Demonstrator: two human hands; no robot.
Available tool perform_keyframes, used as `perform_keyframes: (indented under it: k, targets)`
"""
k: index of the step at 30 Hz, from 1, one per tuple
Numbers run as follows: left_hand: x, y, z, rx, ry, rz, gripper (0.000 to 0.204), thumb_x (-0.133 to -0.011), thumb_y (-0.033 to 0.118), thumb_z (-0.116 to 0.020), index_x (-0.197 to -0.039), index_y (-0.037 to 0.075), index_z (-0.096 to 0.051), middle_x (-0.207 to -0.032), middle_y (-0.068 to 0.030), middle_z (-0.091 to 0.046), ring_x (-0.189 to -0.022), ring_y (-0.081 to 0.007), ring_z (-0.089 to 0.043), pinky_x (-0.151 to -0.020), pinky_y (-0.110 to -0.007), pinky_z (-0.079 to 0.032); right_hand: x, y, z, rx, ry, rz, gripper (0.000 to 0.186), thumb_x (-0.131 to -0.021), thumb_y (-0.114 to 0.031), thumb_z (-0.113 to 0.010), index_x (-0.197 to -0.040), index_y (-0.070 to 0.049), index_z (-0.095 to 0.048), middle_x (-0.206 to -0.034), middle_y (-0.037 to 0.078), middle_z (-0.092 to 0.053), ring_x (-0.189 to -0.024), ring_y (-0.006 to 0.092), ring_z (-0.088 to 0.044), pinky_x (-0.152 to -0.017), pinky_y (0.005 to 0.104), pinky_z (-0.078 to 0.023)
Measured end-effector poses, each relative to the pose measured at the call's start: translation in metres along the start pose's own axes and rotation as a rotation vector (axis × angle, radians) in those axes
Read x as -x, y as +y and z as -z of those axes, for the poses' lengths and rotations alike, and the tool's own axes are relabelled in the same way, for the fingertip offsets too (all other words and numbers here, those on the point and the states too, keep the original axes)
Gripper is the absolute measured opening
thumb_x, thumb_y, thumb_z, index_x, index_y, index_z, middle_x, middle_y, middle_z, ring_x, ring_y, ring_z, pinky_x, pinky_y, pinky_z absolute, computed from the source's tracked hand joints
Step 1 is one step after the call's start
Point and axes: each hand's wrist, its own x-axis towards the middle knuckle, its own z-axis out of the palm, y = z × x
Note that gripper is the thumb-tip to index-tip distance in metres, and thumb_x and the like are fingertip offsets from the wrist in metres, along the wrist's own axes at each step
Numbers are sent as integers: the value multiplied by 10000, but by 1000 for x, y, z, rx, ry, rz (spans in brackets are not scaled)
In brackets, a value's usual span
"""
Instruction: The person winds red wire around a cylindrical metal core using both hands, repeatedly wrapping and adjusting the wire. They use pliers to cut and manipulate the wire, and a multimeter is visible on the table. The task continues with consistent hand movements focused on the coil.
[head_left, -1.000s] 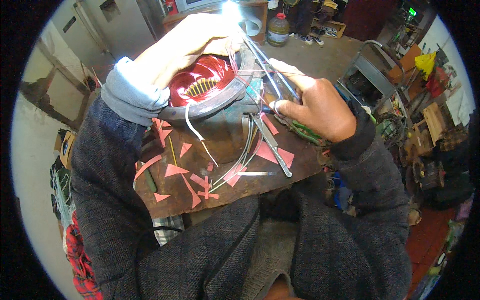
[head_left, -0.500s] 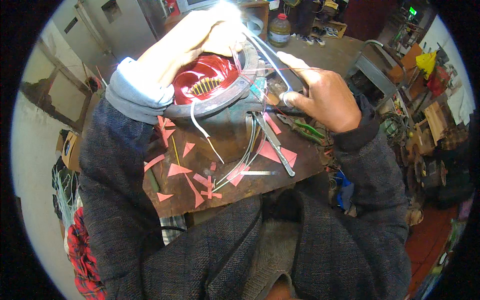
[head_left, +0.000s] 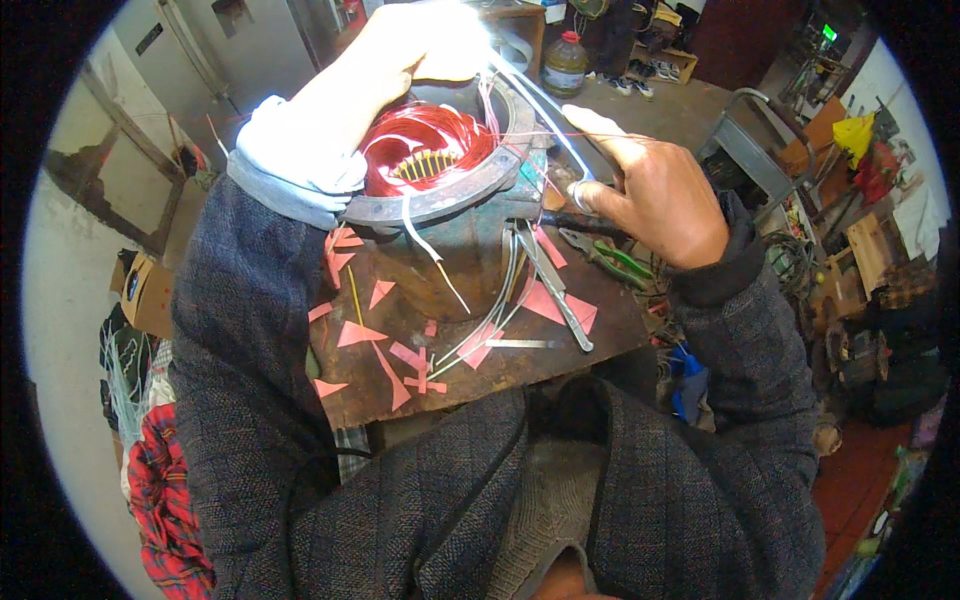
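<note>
My left hand [head_left: 425, 45] is bent over the far rim of a round motor stator [head_left: 415, 208], its fingers curled and washed out by bright glare. Inside the stator lie red copper wire coils [head_left: 440, 130] and yellow-edged slots [head_left: 428, 163]. A white strand [head_left: 545, 105], like sleeving or cord, runs taut from beside the left fingers to my right hand [head_left: 655, 190]. The right thumb and fingers pinch its looped end. A thin red wire stretches from the stator to the right fingers. A white sleeve [head_left: 420, 238] hangs over the near rim with a bare tip.
On the brown work board [head_left: 400, 345] lie pink paper scraps [head_left: 357, 334], steel tweezers or scissors [head_left: 560, 290], thin tubes and green-handled pliers [head_left: 622, 262]. A metal-framed chair or cart [head_left: 750, 140] stands right. A capped jug [head_left: 565, 62] sits on the floor behind.
The stator appears slightly shifted right and up in the view, and the left hand has moved up with its wrist. The right hand keeps its pinch almost in place.
</note>
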Motion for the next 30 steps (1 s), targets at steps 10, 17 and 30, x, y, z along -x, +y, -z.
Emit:
perform_keyframes:
  k: [10,17,30]
  targets:
    - [6,0,6,71,-114,53,233,-970,184,-678,-1017,-44,-689,-872,-99,-685,-764,-169,-646,-693,-290,-526,-3,1,-5,-104,13,55,649,-818,-160,-764,-1427,-44,-572,-1124,282,-680,-906,469,-664,-799,448,-548]
    - [20,21,-10,-14,-147,38,238,-985,163,-646,-1096,-46,-673,-940,-95,-700,-858,-179,-679,-794,-289,-566,1,4,-3,-115,36,19,619,-822,-137,-761,-1410,-49,-587,-1119,267,-680,-901,443,-688,-804,419,-554]
    - [-1,7,-7,-60,-56,335,188,-970,140,-685,-1094,1,-712,-999,-119,-740,-906,-175,-728,-819,-268,-610,5,12,4,-291,-11,-69,617,-824,-197,-756,-1408,-62,-606,-850,208,-652,-632,274,-590,-675,370,-521]
